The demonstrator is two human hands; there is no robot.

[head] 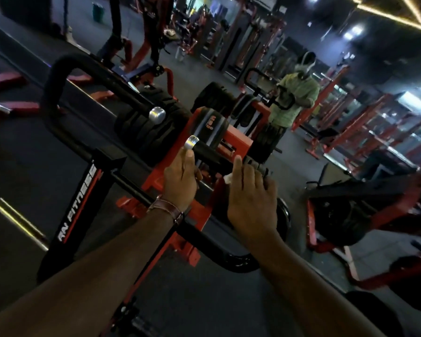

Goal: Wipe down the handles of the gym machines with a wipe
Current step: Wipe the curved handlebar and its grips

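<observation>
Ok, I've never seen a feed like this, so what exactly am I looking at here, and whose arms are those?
This is one wide picture from a camera worn on a person's head, tilted, looking down at their own arms. The left hand and right hand grip a black handle with a silver end cap on a red and black gym machine. A white wipe peeks out under the right hand. Black weight plates sit behind. The figure in a green shirt seems to be the same person in a mirror.

Weight plates crowding the handle.
</observation>
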